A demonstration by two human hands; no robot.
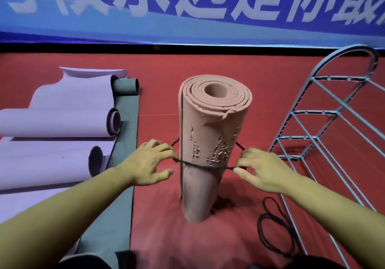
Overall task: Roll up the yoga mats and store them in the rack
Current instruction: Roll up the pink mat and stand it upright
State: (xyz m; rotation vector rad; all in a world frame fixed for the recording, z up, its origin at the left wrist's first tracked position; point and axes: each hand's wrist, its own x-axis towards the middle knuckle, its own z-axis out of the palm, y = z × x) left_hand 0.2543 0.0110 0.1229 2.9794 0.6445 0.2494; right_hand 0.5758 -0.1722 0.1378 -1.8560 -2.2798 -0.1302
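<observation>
Standing up on the red floor: a rolled pink mat, right between the two hands. Black cord stretched across its front. Left hand fingers curled, pinching one cord end. Right hand fingers curled, pinching the other. Grey rack beyond the right fingers; purple mats beyond the left fingers.

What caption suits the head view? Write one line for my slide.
Both hands, left and right, pinch a black cord around an upright rolled pink mat beside the metal rack.
</observation>
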